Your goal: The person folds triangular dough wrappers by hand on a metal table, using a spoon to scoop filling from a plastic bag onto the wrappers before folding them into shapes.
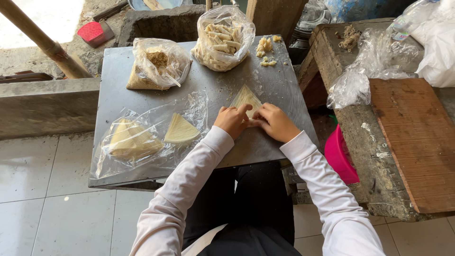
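A pale yellow triangular wrapper sheet (246,97) lies on the grey metal table (279,83). My left hand (231,120) and my right hand (275,122) rest side by side on its near edge, fingers curled and pinching the sheet. Both arms wear white sleeves. What lies under the fingers is hidden.
A clear plastic sheet (199,106) holds stacked triangular wrappers (181,130) at left. At the back stand a bag of crumbly filling (159,64) and a bag of rolled pieces (222,40). A wooden bench (407,137), a crumpled plastic bag (353,85) and a pink basin (340,159) are at right.
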